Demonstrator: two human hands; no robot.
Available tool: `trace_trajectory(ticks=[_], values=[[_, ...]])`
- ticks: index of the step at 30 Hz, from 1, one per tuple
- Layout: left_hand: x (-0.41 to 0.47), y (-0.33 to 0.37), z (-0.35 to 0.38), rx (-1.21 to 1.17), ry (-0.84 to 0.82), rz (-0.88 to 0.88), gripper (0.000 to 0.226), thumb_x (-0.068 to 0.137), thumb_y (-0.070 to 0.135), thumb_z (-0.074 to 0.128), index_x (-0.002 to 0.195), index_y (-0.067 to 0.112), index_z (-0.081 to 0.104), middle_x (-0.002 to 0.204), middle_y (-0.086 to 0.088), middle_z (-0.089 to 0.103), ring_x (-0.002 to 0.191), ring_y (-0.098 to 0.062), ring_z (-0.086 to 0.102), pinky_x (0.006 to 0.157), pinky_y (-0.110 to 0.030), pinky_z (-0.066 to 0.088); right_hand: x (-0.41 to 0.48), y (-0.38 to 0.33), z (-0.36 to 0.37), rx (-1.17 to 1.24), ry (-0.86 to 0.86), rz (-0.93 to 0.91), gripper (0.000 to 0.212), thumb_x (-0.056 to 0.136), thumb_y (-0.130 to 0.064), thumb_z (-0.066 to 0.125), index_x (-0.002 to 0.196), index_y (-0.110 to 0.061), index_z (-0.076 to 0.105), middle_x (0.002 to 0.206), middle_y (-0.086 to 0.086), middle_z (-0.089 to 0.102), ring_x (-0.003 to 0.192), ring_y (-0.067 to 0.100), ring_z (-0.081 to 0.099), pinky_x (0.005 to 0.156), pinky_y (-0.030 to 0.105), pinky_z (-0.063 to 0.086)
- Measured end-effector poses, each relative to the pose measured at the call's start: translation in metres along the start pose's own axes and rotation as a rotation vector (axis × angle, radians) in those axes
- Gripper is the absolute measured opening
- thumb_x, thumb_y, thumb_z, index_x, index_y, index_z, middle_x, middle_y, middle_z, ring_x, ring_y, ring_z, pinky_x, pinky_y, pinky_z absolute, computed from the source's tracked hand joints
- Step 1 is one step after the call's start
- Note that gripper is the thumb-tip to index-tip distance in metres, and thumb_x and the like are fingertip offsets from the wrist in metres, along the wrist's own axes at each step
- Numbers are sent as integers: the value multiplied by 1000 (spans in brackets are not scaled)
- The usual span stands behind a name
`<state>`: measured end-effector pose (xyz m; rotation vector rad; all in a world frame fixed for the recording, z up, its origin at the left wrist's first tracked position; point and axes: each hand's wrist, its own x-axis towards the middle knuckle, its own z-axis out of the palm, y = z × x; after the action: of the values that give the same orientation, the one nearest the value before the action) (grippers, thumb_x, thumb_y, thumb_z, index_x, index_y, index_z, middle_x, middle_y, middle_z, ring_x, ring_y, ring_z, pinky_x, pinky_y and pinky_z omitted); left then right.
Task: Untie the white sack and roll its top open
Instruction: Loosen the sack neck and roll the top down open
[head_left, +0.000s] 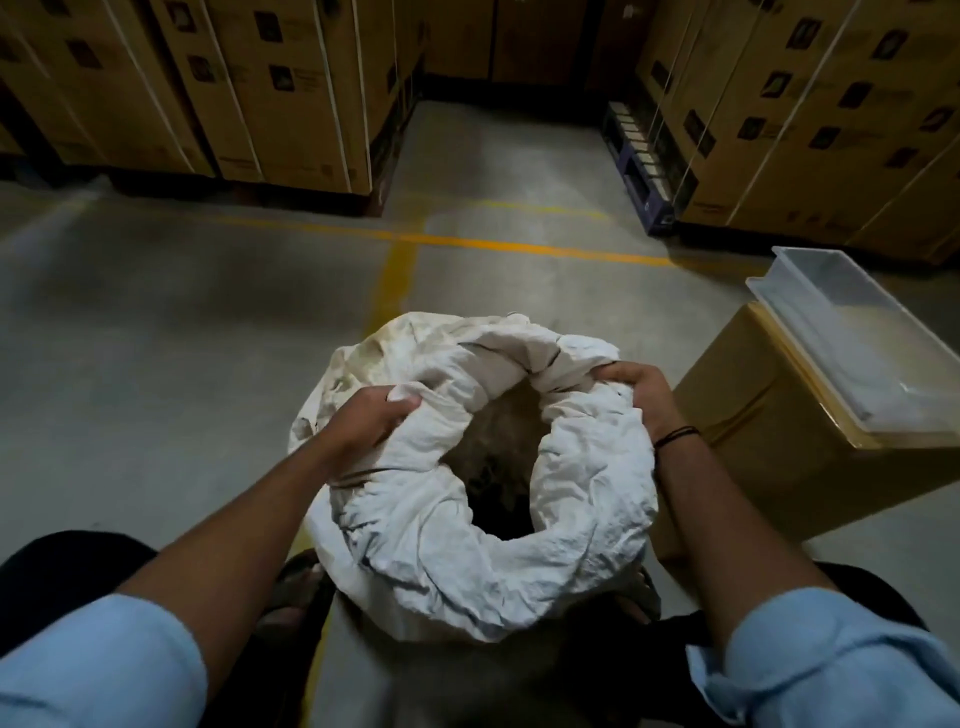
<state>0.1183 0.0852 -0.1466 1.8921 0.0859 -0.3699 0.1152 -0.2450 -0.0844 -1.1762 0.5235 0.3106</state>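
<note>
The white sack (426, 530) stands on the floor between my feet, its mouth open. Its top is rolled outward into a thick ring of fabric around a dark hole showing brownish contents. My left hand (363, 421) grips the rolled rim on its left side, thumb on top. My right hand (641, 389) grips the rim at the upper right, fingers curled into the fabric. No tie or string is visible on the sack.
A cardboard box (769, 415) stands close to the sack's right, with a clear plastic tray (852, 332) on top. Stacked strapped cartons (291, 88) line the back left and back right (810, 119). Yellow floor lines (395, 260) cross the concrete ahead.
</note>
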Motion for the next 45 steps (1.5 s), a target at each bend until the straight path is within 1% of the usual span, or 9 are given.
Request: trace_trajectory(ticks=[2, 6, 11, 16, 20, 26, 36, 40, 45], values=[[-1, 8, -9, -388, -69, -178, 23, 91, 18, 58, 102, 7, 76, 108, -17, 77, 95, -31, 73, 90, -39, 55, 8, 1, 9, -340, 146, -34, 20, 88, -11, 60, 97, 0, 74, 94, 17, 74, 90, 33, 68, 79, 31, 59], [1, 9, -22, -561, -112, -329, 7, 61, 14, 62, 62, 8, 62, 72, -9, 62, 71, -27, 59, 77, -35, 48, 20, 6, 24, -1287, 515, -131, 113, 69, -58, 73, 156, -14, 16, 154, 19, 35, 138, 42, 39, 112, 52, 37], [3, 17, -18, -431, -138, -211, 64, 90, -14, 33, 41, 18, 61, 51, 3, 60, 50, -12, 55, 47, -16, 46, 13, 9, 68, -1778, -148, -737, 128, 69, -68, 73, 159, -29, -8, 170, 1, -5, 156, 30, -3, 122, 60, 9], [-8, 34, -25, -261, -287, -224, 5, 55, 20, 62, 50, 19, 64, 58, 0, 59, 52, -13, 58, 53, -21, 47, 25, 28, 76, -1570, -28, -636, 92, 90, -62, 58, 158, -21, 13, 155, 12, 43, 142, 35, 41, 115, 48, 30], [-18, 37, -36, -357, -211, -251, 26, 81, 29, 63, 91, 7, 72, 81, -14, 76, 70, -26, 73, 68, -29, 56, 36, 9, 50, -1191, 92, -524, 52, 92, -40, 69, 134, -15, 52, 131, 10, 63, 118, 29, 60, 81, 27, 38], [-16, 26, -55, -661, -61, -174, 53, 94, 44, 64, 130, 6, 66, 126, -19, 70, 108, -33, 72, 88, -40, 59, 44, -17, 31, -802, 64, -330, 57, 52, -46, 86, 87, -2, 73, 84, 7, 70, 80, 21, 63, 74, 34, 44], [-14, 19, -38, -350, 40, -442, 70, 81, 67, 66, 123, 11, 60, 103, -11, 71, 87, -19, 63, 69, -27, 51, 2, -30, 17, -321, -328, 9, 43, 97, -43, 53, 104, -10, 79, 106, 9, 76, 90, 22, 73, 86, 32, 58], [-10, 18, -25, -329, 30, -453, 61, 100, 42, 60, 145, 4, 51, 150, -21, 52, 82, -21, 59, 72, -31, 50, 23, 0, 10, -182, -86, 41, 41, 104, -36, 49, 97, -7, 77, 108, 10, 75, 91, 20, 72, 81, 30, 60], [-9, 22, -16, 125, 341, -107, 31, 86, 37, 79, 111, 20, 75, 110, -5, 73, 105, -26, 70, 92, -33, 53, 39, 15, -6, -537, 489, -142, 67, 82, -38, 80, 133, -3, 56, 134, 11, 63, 115, 29, 64, 97, 32, 49]])
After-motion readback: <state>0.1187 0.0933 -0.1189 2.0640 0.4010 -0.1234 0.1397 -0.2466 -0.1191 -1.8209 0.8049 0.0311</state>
